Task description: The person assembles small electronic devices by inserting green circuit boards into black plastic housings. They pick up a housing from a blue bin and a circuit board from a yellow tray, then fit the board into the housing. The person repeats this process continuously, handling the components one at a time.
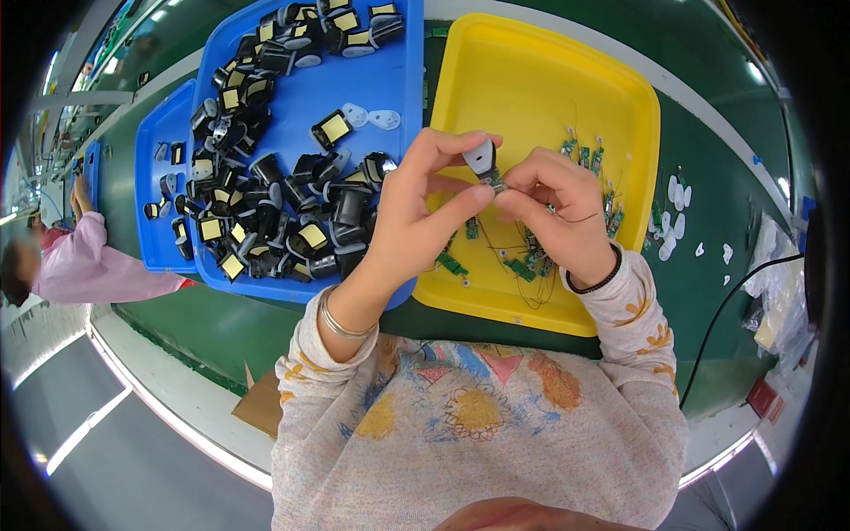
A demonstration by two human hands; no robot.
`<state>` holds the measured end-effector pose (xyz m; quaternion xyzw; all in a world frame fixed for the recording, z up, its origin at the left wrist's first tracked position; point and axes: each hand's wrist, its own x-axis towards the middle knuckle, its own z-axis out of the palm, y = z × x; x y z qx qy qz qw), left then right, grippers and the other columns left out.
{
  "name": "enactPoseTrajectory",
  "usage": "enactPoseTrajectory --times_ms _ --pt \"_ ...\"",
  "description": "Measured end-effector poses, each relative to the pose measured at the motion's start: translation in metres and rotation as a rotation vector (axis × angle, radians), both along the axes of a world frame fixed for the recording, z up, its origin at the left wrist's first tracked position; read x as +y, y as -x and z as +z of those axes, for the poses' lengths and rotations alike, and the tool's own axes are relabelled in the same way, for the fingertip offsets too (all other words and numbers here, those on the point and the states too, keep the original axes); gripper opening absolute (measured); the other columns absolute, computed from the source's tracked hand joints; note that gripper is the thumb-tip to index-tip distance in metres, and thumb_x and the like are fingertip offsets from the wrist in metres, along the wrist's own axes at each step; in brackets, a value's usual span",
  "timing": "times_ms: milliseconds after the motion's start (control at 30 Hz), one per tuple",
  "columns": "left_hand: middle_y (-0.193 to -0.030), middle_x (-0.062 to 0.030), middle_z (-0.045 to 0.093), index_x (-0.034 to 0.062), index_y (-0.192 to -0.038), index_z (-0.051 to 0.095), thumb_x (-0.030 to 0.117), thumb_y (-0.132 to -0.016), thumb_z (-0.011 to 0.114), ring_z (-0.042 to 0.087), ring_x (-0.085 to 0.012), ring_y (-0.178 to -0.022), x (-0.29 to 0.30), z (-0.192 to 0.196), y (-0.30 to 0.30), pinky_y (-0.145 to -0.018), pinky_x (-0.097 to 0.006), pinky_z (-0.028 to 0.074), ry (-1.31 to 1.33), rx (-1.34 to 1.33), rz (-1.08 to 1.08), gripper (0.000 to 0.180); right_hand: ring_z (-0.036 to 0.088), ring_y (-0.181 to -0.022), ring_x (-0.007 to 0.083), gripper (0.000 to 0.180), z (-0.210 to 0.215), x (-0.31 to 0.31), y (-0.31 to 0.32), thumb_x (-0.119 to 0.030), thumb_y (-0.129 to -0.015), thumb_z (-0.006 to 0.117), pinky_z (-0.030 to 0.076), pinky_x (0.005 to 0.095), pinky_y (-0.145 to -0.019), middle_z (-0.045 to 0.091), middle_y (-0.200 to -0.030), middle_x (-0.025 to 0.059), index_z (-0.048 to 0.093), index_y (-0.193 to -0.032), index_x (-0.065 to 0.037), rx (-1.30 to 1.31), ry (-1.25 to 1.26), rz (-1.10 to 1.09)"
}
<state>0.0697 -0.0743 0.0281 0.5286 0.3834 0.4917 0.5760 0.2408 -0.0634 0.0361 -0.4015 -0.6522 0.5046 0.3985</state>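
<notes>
Above the yellow tray (531,80), your left hand (416,212) and right hand (558,212) both pinch one small grey-and-black part (482,162); the blue tray (390,80) of black parts (274,212) sits at nine o'clock.

The yellow tray (540,80) looks like smooth moulded plastic with a soft sheen; the blue tray (390,84) beside it is the same glossy plastic; the black parts (266,203) heaped in it are dark plastic, some faced with dull yellow tape; the small grey piece (479,157) pinched between left hand (416,217) and right hand (558,208) seems smooth plastic; the green circuit boards (522,265) carry thin wires; the bench (717,292) is matt green; the bangle (341,326) is shiny metal; the sleeve (637,327) is soft printed cloth.
</notes>
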Motion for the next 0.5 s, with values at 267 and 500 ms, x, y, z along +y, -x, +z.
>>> enactPoseTrajectory --times_ms 267,500 --pt "-0.098 -0.0117 0.057 0.0108 -0.103 0.056 0.023 -0.077 0.063 0.053 -0.0278 -0.087 0.020 0.003 0.041 -0.077 -0.040 0.040 -0.418 1.186 0.541 0.030 0.057 -0.059 0.0250 0.014 0.008 0.084 -0.010 -0.021 -0.075 0.063 0.045 0.0325 -0.054 0.058 -0.068 0.0096 0.059 -0.076 -0.008 -0.586 -0.640 -0.042" --pt "-0.081 -0.0076 0.062 0.0119 -0.092 0.060 0.036 -0.077 0.060 0.053 -0.0247 -0.081 0.016 -0.020 0.079 -0.073 -0.043 0.031 -0.156 1.715 0.597 0.028 0.061 -0.072 0.0250 0.025 -0.054 0.252 -0.055 -0.036 -0.078 0.058 0.048 0.0359 -0.065 0.063 -0.081 0.0071 0.062 -0.085 -0.012 -1.210 -0.615 -0.390"
